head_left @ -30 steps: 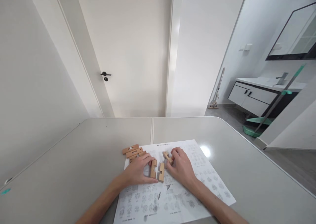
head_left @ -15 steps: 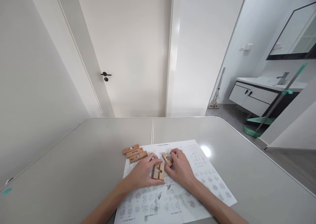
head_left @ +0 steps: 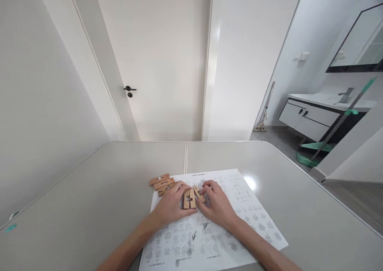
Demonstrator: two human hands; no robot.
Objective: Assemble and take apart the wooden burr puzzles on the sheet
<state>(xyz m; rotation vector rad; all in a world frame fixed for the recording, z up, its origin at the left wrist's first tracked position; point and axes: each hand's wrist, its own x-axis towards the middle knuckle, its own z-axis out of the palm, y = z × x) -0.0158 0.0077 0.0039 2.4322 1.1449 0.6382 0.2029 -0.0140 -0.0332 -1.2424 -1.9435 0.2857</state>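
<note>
Two notched wooden puzzle pieces [head_left: 186,199] lie side by side on the printed sheet [head_left: 221,239]. My left hand [head_left: 171,204] is closed around this pair, fingers at the far end and thumb at the near end. Another notched wooden piece [head_left: 199,194] slants just right of the pair, its far end close to them. My right hand [head_left: 218,205] grips that slanted piece between thumb and fingers. Several more wooden pieces [head_left: 160,179] lie in a stack of rows beyond my left hand, which partly covers the nearest one.
The sheet with printed diagrams lies on a grey table [head_left: 89,207] with a seam down its middle. Behind the table stands a white door [head_left: 161,63] with a black handle. To the right are a washbasin cabinet [head_left: 311,115], a mop and a green dustpan.
Both hands have shifted slightly away from me and left. The pair under my left hand moved with it, and the slanted piece in my right hand is now closer beside the pair.
</note>
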